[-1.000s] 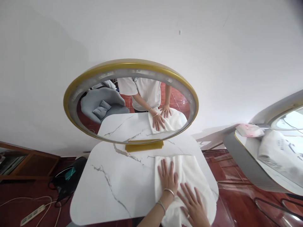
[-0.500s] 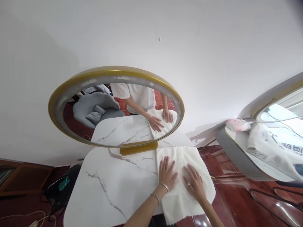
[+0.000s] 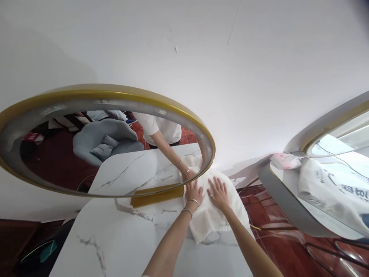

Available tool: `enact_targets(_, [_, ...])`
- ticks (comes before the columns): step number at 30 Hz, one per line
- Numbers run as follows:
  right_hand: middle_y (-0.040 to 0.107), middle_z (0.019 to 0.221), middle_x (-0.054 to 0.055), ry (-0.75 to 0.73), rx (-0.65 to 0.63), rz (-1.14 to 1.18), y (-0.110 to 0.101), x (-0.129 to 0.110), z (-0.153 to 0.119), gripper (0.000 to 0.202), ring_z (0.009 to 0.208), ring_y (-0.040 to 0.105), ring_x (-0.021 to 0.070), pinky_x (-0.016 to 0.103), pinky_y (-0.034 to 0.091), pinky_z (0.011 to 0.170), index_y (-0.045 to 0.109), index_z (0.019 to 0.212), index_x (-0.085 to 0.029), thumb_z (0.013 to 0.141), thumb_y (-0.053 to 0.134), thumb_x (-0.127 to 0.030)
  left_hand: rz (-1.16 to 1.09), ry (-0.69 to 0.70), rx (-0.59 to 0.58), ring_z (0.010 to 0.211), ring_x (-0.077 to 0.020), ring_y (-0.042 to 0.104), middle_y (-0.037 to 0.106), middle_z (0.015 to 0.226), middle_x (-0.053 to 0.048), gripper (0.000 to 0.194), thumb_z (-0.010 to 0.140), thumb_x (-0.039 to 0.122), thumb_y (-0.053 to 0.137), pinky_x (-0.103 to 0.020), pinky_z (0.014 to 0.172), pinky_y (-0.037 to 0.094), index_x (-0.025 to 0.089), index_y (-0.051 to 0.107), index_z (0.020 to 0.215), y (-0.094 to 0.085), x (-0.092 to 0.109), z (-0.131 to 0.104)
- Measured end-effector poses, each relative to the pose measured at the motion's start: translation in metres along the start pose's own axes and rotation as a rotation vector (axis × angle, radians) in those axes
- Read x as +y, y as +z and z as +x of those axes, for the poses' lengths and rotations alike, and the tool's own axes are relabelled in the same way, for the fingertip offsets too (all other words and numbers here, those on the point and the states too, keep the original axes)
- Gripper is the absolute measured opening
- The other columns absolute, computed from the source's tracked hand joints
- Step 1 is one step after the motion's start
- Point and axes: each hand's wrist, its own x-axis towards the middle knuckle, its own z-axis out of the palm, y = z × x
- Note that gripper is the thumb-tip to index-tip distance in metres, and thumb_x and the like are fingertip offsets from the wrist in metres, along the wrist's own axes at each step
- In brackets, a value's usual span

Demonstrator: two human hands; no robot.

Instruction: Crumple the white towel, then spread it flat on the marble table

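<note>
A white cloth point(image 3: 211, 217) with a scalloped edge lies rumpled on the right part of a marble-patterned table point(image 3: 129, 238), up against the wall. My left hand point(image 3: 193, 193) presses on it near its left edge, fingers stretched out, two bracelets at the wrist. Flat on the cloth to the right is my right hand point(image 3: 218, 193), fingers spread, with a ring on one finger. The near edge of the cloth is bunched, and bare tabletop shows in front of it.
A round gold-framed mirror point(image 3: 161, 104) overhangs the table's far side, above a gold bracket point(image 3: 158, 195). To the right, a second table point(image 3: 284, 181) carries a tissue pack point(image 3: 285, 161) and a printed white cloth point(image 3: 314, 181). A dark bag point(image 3: 37, 254) is at lower left.
Both hands have pushed away from me toward the wall, and the cloth has slid and bunched with them. Its near edge has drawn back from the table's front. The view has shifted.
</note>
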Motion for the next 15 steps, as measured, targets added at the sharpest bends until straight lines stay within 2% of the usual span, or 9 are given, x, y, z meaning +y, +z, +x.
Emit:
enact_targets(4, [0.022, 0.154, 0.007, 0.021, 0.015, 0.01, 0.005, 0.003, 0.012, 0.054, 0.142, 0.016, 0.025, 0.05, 0.015, 0.112, 0.035, 0.143, -0.028, 0.092, 0.032, -0.046, 0.031, 0.043, -0.007, 0.127, -0.0339, 0.043, 0.047, 0.138, -0.016, 0.054, 0.09, 0.039, 0.043, -0.052, 0.108, 0.03, 0.018, 0.042, 0.14, -0.001, -0.004, 0.013])
enact_targets(9, [0.033, 0.15, 0.008, 0.112, -0.015, 0.045, 0.012, 0.009, 0.03, 0.059, 0.14, 0.023, 0.0244, 0.046, 0.016, 0.112, 0.038, 0.142, -0.024, 0.091, 0.031, -0.053, 0.056, 0.109, -0.048, 0.129, -0.0313, 0.042, 0.051, 0.136, -0.014, 0.055, 0.091, 0.041, 0.042, -0.048, 0.109, 0.031, 0.015, 0.041, 0.139, -0.003, -0.011, 0.027])
enact_targets(12, [0.031, 0.151, 0.008, 0.161, -0.009, 0.057, 0.01, 0.005, 0.027, 0.058, 0.141, 0.019, 0.0259, 0.048, 0.014, 0.112, 0.036, 0.143, -0.023, 0.092, 0.028, -0.051, 0.07, 0.136, -0.051, 0.131, -0.031, 0.039, 0.048, 0.138, -0.013, 0.056, 0.091, 0.041, 0.041, -0.049, 0.11, 0.029, 0.018, 0.038, 0.141, -0.005, -0.011, 0.02])
enact_targets(15, [0.027, 0.153, 0.008, 0.14, 0.011, 0.075, 0.003, -0.002, 0.0, 0.059, 0.142, 0.016, 0.0265, 0.051, 0.013, 0.112, 0.029, 0.146, -0.024, 0.093, 0.027, -0.049, 0.084, 0.186, -0.009, 0.136, -0.0312, 0.031, 0.037, 0.147, -0.012, 0.055, 0.091, 0.04, 0.042, -0.05, 0.112, 0.027, 0.02, 0.037, 0.142, -0.009, -0.01, -0.004])
